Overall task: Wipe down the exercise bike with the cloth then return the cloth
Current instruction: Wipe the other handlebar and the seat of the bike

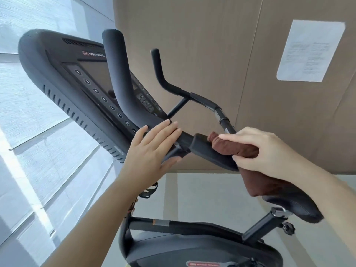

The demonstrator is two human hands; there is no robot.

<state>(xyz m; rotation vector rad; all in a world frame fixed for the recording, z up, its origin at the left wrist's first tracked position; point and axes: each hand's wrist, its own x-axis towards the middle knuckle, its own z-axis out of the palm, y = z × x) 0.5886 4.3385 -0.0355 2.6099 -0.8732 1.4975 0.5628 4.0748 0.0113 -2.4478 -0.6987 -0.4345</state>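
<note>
The person stands over the exercise bike [185, 229], both hands on its handlebar [204, 147]. The right hand [266, 151] grips a brown cloth [243, 149] against the padded part of the bar, with the index finger laid along the top of the fabric and the thumb tucked under. The loose end of the cloth hangs down below the palm, just above the saddle [300, 209]. The left hand [152, 149] rests on the bar further towards the console [63, 74], its fingers straight and flat over the top; the thumb seems to sit beneath the bar, though the angle makes this hard to judge. The hands are near each other but apart. Behind the bike, a sheet of paper [310, 51] is stuck on a brown wall panel [192, 45]
</note>
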